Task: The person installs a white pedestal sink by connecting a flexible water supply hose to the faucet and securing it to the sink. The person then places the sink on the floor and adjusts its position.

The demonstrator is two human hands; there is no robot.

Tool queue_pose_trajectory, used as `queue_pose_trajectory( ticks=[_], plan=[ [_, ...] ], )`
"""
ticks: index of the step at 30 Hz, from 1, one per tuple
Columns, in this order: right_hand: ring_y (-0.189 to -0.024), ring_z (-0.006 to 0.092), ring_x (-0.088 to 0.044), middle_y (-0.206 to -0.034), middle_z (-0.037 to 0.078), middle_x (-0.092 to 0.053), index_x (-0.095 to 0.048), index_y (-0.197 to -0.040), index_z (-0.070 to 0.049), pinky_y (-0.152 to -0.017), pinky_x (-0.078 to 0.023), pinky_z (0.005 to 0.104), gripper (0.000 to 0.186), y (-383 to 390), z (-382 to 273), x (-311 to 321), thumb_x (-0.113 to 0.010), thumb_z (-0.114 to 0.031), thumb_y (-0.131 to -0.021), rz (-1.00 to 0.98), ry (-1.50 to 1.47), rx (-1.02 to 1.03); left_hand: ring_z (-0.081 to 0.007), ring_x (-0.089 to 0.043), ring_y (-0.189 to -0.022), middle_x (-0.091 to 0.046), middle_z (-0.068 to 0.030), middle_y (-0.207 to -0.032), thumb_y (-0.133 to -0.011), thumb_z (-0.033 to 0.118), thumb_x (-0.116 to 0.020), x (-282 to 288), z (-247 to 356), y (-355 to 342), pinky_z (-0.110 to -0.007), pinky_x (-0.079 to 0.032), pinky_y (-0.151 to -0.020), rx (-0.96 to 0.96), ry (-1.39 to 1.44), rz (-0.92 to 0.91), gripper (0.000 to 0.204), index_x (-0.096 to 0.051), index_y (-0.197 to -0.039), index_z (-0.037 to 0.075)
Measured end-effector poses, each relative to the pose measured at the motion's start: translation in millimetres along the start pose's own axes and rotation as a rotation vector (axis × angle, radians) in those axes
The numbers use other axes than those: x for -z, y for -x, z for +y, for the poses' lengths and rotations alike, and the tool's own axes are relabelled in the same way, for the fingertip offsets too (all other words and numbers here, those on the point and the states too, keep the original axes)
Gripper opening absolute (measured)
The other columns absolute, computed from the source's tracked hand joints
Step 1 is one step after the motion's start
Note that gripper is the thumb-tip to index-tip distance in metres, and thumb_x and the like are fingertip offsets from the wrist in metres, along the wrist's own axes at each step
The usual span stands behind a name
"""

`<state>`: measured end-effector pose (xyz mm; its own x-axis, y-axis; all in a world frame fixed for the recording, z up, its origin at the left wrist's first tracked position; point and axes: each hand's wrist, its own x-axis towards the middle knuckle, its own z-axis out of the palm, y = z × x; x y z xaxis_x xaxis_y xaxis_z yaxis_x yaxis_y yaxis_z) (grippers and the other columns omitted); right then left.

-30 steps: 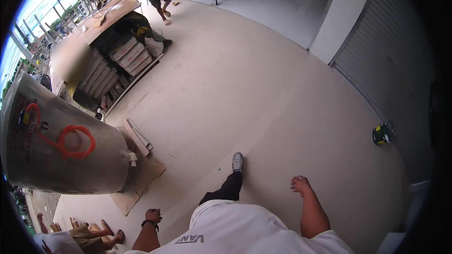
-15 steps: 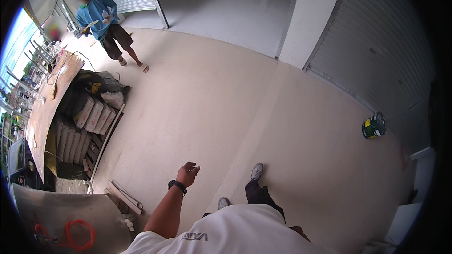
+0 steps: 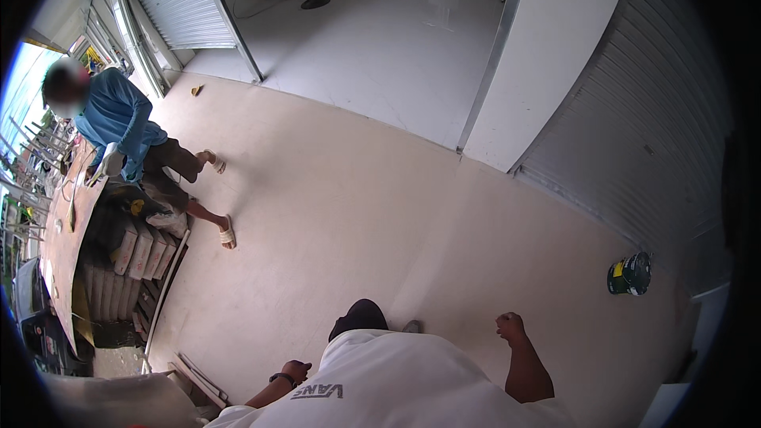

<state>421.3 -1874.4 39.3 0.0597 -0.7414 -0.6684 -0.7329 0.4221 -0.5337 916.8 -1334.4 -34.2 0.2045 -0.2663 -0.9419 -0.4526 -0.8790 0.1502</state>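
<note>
I am walking over a pale concrete floor (image 3: 333,214), seen from above my white shirt. My left hand (image 3: 296,370), with a dark band at the wrist, hangs low by my side with its fingers curled and nothing in it. My right hand (image 3: 510,326) swings out in front of my body, loosely closed and holding nothing. A dark trouser knee (image 3: 361,317) shows between my arms. The nearest thing to my right hand is a small green and yellow can (image 3: 630,273) on the floor, well to the right.
A person in a blue shirt (image 3: 119,123) stands at the left beside a rusty board (image 3: 67,230) laid over stacked sacks (image 3: 131,250). Wooden strips (image 3: 194,380) lie at the lower left. A white pillar (image 3: 547,55), a grey roller shutter (image 3: 634,135) and a tiled room (image 3: 380,24) lie ahead.
The view has swung to the right and forward. The person in blue is now nearer at the left, the metal drum has slid out of view, and my right hand has come forward.
</note>
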Motion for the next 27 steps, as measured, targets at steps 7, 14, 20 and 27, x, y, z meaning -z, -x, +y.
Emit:
queue_pose_trajectory(
  ticks=[7, 14, 20, 27],
  plan=[
    [-0.113, 0.0366, -0.069, -0.121, 0.022, -0.071, -0.066, -0.126, 0.004, -0.095, -0.056, 0.0425, 0.042, -170, -350, 47, -0.071, -0.021, -0.092, 0.02, 0.713, 0.256, -0.0382, -0.064, -0.124, -0.07, -0.0199, -0.13, -0.098, 0.056, -0.055, 175, 130, -95, -0.047, -0.048, -0.108, 0.246, 0.357, 0.308, 0.058, -0.072, -0.127, 0.009],
    [-0.103, 0.0335, -0.069, -0.115, 0.019, -0.07, -0.067, -0.121, -0.001, -0.085, -0.056, 0.0426, 0.037, -337, -595, -110, -0.068, -0.026, -0.094, -0.396, 0.687, 0.179, -0.0389, -0.057, -0.133, -0.062, -0.0236, -0.14, -0.098, 0.049, -0.063, 512, 309, -116, -0.047, -0.047, -0.11, 0.031, 0.92, 0.605, 0.063, -0.058, -0.141, 0.003],
    [-0.094, 0.0308, -0.069, -0.109, 0.015, -0.069, -0.068, -0.118, -0.005, -0.076, -0.056, 0.0427, 0.033, -444, -808, -211, -0.066, -0.029, -0.096, -0.578, 0.901, 0.324, -0.0393, -0.064, -0.119, -0.068, -0.0212, -0.126, -0.1, 0.041, -0.063, 658, 377, -29, -0.048, -0.052, -0.1, -0.281, 0.908, 0.999, 0.052, -0.058, -0.134, 0.002],
    [-0.084, 0.0277, -0.069, -0.103, 0.011, -0.069, -0.069, -0.114, -0.009, -0.066, -0.056, 0.0428, 0.029, -611, -1021, -258, -0.064, -0.033, -0.098, -0.552, 0.838, 0.414, -0.0373, -0.063, -0.125, -0.068, -0.0233, -0.13, -0.097, 0.047, -0.063, 495, 396, -68, -0.045, -0.05, -0.106, 0.761, 1.698, 1.169, 0.06, -0.059, -0.137, 0.002]
  ],
)
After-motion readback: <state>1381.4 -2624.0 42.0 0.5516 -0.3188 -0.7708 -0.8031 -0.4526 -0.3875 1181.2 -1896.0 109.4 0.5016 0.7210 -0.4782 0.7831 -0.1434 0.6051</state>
